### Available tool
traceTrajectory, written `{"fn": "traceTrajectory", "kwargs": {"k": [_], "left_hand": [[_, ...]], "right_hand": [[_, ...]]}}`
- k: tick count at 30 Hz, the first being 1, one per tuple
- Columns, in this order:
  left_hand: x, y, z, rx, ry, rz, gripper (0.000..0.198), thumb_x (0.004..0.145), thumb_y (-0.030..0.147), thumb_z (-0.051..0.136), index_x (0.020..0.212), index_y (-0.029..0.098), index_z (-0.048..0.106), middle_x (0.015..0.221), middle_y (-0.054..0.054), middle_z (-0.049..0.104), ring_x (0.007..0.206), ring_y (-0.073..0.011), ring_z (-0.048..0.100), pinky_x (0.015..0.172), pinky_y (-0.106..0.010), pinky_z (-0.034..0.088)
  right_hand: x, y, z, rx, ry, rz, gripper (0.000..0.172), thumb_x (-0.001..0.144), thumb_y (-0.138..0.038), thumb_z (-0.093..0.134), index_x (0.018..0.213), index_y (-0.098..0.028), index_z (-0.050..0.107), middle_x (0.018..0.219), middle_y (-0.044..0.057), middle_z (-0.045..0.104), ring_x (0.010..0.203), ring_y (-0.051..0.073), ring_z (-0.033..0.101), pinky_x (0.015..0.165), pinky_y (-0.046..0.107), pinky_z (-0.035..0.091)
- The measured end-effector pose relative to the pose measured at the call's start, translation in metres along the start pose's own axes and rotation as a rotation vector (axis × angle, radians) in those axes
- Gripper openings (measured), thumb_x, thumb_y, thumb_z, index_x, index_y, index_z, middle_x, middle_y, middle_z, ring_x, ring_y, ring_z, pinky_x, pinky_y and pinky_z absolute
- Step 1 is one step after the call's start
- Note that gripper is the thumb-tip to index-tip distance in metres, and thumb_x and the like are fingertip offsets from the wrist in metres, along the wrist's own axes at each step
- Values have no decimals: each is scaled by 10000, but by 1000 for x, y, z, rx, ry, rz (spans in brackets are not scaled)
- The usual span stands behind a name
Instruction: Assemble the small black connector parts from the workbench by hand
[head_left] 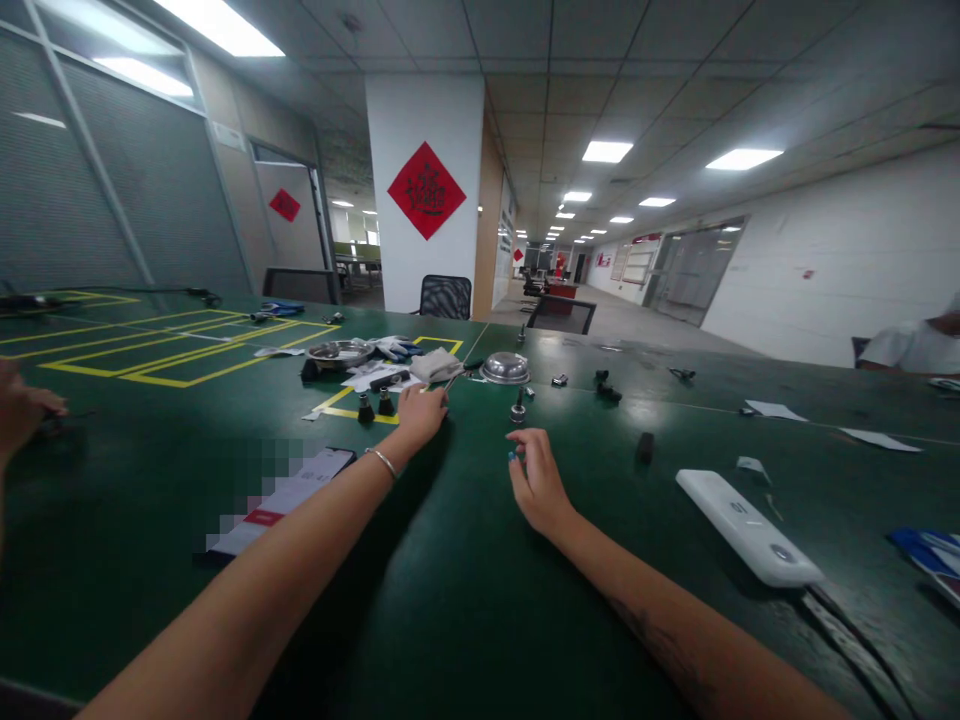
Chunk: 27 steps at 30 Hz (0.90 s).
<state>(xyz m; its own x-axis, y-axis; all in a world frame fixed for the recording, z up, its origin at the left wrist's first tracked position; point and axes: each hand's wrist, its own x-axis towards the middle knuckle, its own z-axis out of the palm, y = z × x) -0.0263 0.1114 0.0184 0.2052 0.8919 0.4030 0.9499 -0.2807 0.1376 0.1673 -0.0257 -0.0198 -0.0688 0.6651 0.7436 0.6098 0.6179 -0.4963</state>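
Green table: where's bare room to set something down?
The table is bare between the left hand and right hand, and between the right forearm and white device. Crowded: beyond and left of the left hand (pale cloth, metal dish, two small dark parts).

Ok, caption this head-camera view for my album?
Left hand near a pale cloth, right hand near a small metal part, at a green table.

Small metal piece [517,411], round-based with a dark stem; stands upright just beyond the right fingers [532,438]. Slim tool [455,380]; slants away beside the left fingers [435,398], grip unclear.
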Motion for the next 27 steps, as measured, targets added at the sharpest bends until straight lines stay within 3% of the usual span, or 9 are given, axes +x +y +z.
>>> {"fn": "traceTrajectory", "kwargs": {"k": [5,9,13,16,20,23,27], "left_hand": [[5,-21,2,132,106,1,242,792,172,475,958,116,642,1069,-172,641,1291,-309,272,1040,-462,131],[4,-37,4,202,123,-1,289,783,183,466,1005,108,635,1106,-171,627,1282,-312,295,1036,-456,144],[4,-46,-4,230,132,19,496,791,309,484,1258,142,479,1260,-137,539,1312,-309,244,1054,-468,108],[5,-55,-19,257,183,-6,532,843,371,394,1326,147,395,1313,-131,490,1332,-296,203,1070,-469,51],[4,-76,-41,323,194,-133,468,861,334,331,1223,90,501,1255,-176,527,1322,-312,213,1060,-486,61],[-2,-91,-47,330,89,-176,372,823,323,397,1012,97,624,1154,-188,597,1285,-337,284,1041,-502,120],[-9,-100,-43,291,-30,-204,245,767,308,463,818,152,644,1050,-147,660,1222,-337,384,1022,-509,179]], "right_hand": [[1,3,1,-20,-28,-9,330,769,-46,393,1059,-182,476,970,71,440,878,188,491,797,342,438],[1,4,1,-6,-39,-4,332,760,-33,397,1041,-184,487,971,71,430,897,191,490,805,344,441],[1,3,2,3,-37,4,360,733,-6,406,1036,-180,496,974,72,423,913,199,476,827,358,435],[1,5,3,-2,-11,19,448,655,56,381,1022,-168,506,970,75,402,946,209,450,869,382,410],[1,9,5,5,13,48,558,570,98,343,1030,-173,507,979,75,379,934,208,445,851,381,424],[0,10,6,19,10,52,587,557,97,347,1035,-203,510,979,68,373,908,208,454,806,371,451],[-1,7,5,27,0,36,597,543,94,354,1021,-217,530,974,66,371,905,213,459,789,367,464]]}}
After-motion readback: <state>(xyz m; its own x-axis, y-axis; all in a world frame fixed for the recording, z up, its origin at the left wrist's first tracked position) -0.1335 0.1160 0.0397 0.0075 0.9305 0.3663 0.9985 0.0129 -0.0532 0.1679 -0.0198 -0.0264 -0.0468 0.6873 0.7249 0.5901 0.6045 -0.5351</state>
